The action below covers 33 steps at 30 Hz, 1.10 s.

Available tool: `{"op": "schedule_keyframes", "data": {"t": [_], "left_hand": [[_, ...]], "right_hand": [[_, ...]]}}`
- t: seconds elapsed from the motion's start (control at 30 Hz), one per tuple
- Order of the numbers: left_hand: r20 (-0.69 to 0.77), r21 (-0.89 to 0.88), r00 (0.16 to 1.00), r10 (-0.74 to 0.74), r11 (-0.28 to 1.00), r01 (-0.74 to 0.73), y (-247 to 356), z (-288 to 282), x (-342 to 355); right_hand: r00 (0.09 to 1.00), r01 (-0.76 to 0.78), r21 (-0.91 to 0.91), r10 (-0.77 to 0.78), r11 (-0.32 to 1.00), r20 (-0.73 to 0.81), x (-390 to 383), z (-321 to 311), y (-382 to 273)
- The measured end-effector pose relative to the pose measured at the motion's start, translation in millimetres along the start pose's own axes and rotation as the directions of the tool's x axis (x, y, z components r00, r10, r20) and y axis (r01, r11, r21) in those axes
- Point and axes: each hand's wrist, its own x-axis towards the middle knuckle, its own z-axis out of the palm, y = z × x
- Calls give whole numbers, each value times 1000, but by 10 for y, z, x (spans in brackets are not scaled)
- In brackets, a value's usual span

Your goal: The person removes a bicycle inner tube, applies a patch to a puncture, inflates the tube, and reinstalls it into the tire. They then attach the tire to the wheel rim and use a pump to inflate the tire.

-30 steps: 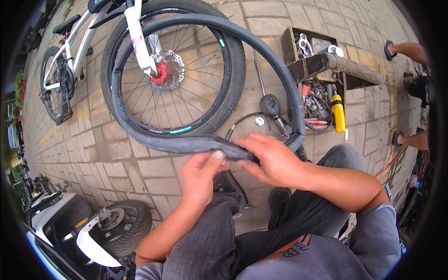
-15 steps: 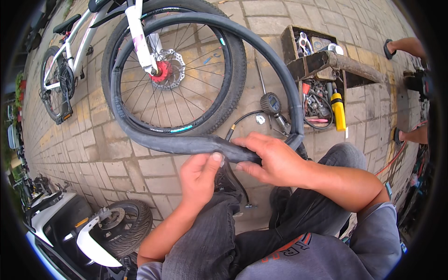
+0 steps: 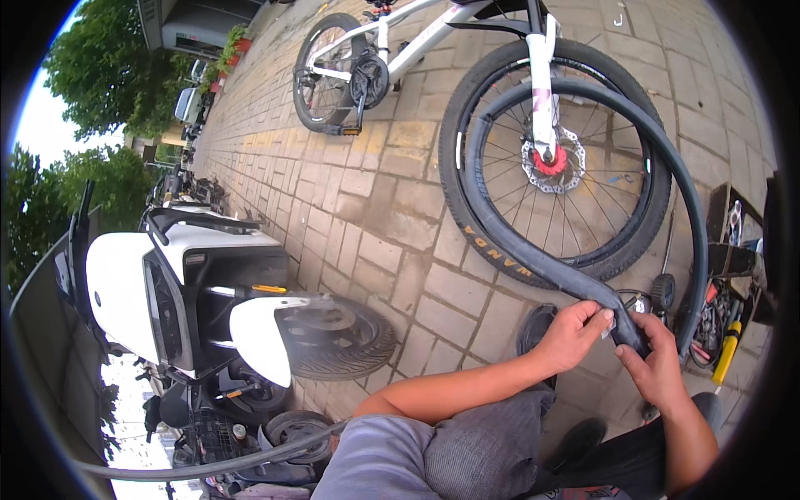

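Note:
A black bicycle inner tube (image 3: 533,258) loops up from my hands, over the wheel and down the right side. My left hand (image 3: 573,333) pinches the tube's lower end between thumb and fingers. My right hand (image 3: 658,367) grips the same stretch just to the right, the two hands nearly touching. Behind the tube stands a white bicycle (image 3: 433,42) whose front wheel (image 3: 500,242) has a black tyre and a red hub with a brake disc. My knees in grey trousers lie below the hands.
A white scooter (image 3: 167,292) with its front tyre (image 3: 342,337) is parked at the left on the brick paving. At the right edge sits an open wooden tool box (image 3: 723,218); below it, a yellow-handled tool (image 3: 727,354) and a round pressure gauge (image 3: 662,292). A grey hose crosses the lower left.
The view has swung to the left, so the scooter now fills the left side and my hands sit lower right. Both hands keep their hold on the tube, working along it.

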Motion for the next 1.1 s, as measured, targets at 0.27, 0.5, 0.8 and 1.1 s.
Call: {"op": "schedule_keyframes", "data": {"t": [0.27, 0.5, 0.8, 1.1], "left_hand": [[-58, 260, 996, -62, 963, 75, -132, -55, -28], [-29, 359, 999, -37, 932, 45, -158, -30, -25], [39, 335, 994, 98, 936, -105, -46, -19, -28], [-13, 104, 1000, 14, 995, -12, -71, 17, -39]], "right_hand": [[999, 9, -148, -3, 989, 42, 25, 73, 32], [998, 39, -211, -29, 977, 50, 17, 53, -3], [998, 55, -129, -57, 990, -12, 4, 33, 23], [992, 123, -208, -126, 970, 0, -24, 54, -27]]}}
